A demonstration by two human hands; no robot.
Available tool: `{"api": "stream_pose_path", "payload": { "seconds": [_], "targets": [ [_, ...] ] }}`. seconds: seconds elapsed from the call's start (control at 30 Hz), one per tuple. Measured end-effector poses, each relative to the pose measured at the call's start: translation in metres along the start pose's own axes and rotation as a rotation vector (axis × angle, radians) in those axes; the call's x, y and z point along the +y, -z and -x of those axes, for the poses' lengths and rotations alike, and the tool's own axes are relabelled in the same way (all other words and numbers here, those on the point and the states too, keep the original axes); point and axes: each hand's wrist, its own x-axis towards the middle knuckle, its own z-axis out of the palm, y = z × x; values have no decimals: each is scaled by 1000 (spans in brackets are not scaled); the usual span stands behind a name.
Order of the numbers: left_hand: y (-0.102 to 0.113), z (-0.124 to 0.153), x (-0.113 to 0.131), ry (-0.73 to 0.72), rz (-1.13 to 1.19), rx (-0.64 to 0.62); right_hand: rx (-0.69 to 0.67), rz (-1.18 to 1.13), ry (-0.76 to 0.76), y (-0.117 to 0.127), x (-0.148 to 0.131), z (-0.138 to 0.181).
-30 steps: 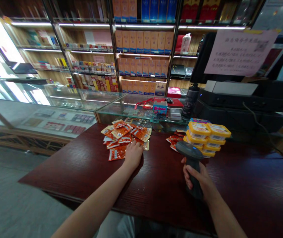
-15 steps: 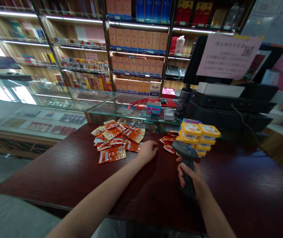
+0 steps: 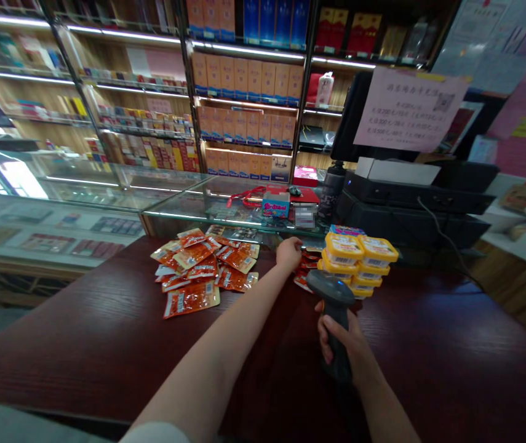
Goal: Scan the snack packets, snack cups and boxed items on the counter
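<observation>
My right hand [image 3: 343, 344] is wrapped round the handle of a dark barcode scanner [image 3: 331, 295], held upright above the brown counter. Farther forward, my left hand [image 3: 289, 253] reaches to a small pile of red snack packets [image 3: 303, 278]. Its fingertips are turned away and partly hidden, so I cannot see whether they grip one. To the left lies a larger heap of orange-red snack packets [image 3: 193, 298], overlapping one another. Stacked yellow tubs [image 3: 344, 247] with white labels stand just right of the small pile, behind the scanner.
A glass display case [image 3: 179, 209] borders the counter [image 3: 119, 344] at the back. On it are a small blue box [image 3: 275, 208] and a black bottle [image 3: 331, 192]. A monitor [image 3: 352, 117] with a pink paper notice and black machines [image 3: 410, 212] stand at the right.
My left hand has moved forward and right, from beside the larger heap to the small pile. The scanner stays in my right hand. The whole view has shifted slightly.
</observation>
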Motion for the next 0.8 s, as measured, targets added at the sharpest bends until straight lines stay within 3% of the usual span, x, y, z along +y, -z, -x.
{"api": "stream_pose_path", "payload": {
  "seconds": [0.23, 0.4, 0.5, 0.63, 0.8],
  "targets": [
    [-15, -12, 6, -8, -99, -64, -13, -8, -21, -2, 0, 1],
    [-16, -11, 4, -29, -42, 4, -18, -12, -8, -1, 0, 0],
    [-6, -10, 0, -4, 155, 59, -27, -13, 5, -1, 0, -1],
    [21, -6, -6, 147, 587, 48, -5, -3, 1, -3, -1, -1],
    [58, 20, -19, 213, 876, 100, -24, -5, 9, -2, 0, 0]
  ]
}}
